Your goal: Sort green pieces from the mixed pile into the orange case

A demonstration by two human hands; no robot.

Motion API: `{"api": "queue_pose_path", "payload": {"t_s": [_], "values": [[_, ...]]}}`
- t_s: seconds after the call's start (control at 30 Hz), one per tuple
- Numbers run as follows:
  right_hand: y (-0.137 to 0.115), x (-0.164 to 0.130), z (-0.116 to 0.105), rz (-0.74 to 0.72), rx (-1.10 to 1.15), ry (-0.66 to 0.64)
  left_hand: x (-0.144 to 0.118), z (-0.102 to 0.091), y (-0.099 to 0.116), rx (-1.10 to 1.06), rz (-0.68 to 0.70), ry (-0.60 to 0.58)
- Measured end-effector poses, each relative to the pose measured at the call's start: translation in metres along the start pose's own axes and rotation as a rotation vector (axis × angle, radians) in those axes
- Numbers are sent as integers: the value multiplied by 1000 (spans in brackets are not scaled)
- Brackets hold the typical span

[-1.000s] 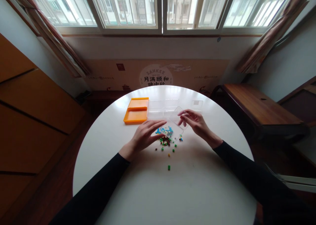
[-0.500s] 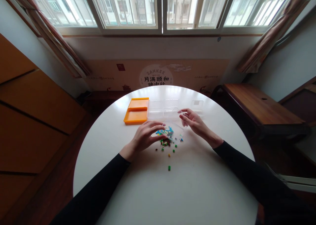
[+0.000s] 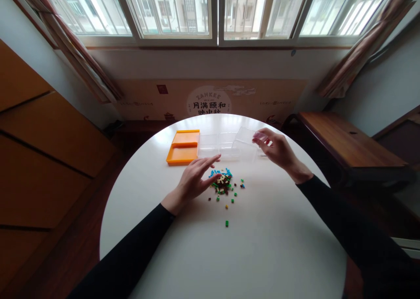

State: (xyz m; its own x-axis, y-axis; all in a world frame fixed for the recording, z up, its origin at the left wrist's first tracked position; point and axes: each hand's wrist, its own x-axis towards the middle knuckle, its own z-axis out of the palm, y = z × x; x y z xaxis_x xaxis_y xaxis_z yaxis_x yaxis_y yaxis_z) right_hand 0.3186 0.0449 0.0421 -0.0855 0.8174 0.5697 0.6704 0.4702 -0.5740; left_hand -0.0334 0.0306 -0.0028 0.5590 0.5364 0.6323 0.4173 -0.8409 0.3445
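Note:
A heap of small building bricks (image 3: 223, 181) in blue, brown, green and cream lies mid-table, with several loose ones spread around its near and right sides. My left hand (image 3: 194, 177) hovers at the heap's left edge, fingers stretched and thumb apart, holding nothing. Farther right, my right hand (image 3: 274, 148) pinches a clear plastic box (image 3: 244, 137) by its right end. That box is tilted above other clear trays (image 3: 210, 146) standing in a row. Where it overlaps them, its outline is hard to make out.
An orange two-part tray (image 3: 182, 154) stands left of the clear trays. All of this is on a round white table (image 3: 229, 264). Beyond the table's right edge is a wooden desk (image 3: 351, 137); a window and a printed board are behind.
My right hand has carried the clear box away from over the bricks, to the right and back. My left hand has let go of it and spread its fingers.

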Motion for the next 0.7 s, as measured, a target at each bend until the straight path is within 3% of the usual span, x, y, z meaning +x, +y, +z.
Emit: {"api": "queue_pose_path", "payload": {"t_s": [0.2, 0.43, 0.7], "values": [[40, 25, -18, 14, -163, -34, -2, 0, -4, 19, -45, 7], [48, 33, -16, 35, -248, -100, -3, 1, -4, 22, -46, -11], [62, 37, -12, 110, 102, -151, -3, 1, -5, 7, -57, -16]]}}
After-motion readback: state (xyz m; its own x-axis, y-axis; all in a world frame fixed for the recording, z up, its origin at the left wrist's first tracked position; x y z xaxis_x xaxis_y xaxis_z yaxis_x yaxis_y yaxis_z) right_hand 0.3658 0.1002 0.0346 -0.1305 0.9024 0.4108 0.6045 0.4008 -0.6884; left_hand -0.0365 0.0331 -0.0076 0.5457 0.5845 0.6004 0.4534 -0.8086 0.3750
